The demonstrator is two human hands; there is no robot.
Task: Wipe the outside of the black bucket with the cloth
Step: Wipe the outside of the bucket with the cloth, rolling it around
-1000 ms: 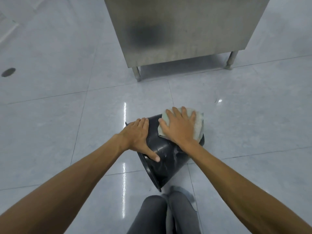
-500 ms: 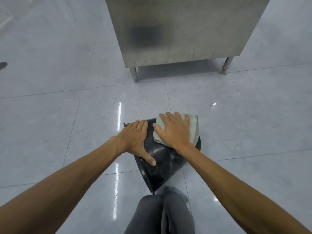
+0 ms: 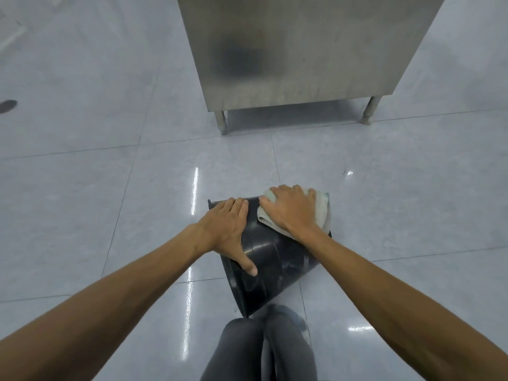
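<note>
Lying tipped on its side on the tiled floor (image 3: 384, 204), the black bucket (image 3: 277, 265) sits just ahead of the person's knees (image 3: 264, 350). Left hand (image 3: 228, 229) rests flat on its wall, fingers (image 3: 236, 207) spread, gripping nothing. Right hand (image 3: 294, 210) presses the pale cloth (image 3: 321, 210) flat against the bucket's far end, fingers extended. A steel cabinet (image 3: 299, 50) stands beyond, well apart
</note>
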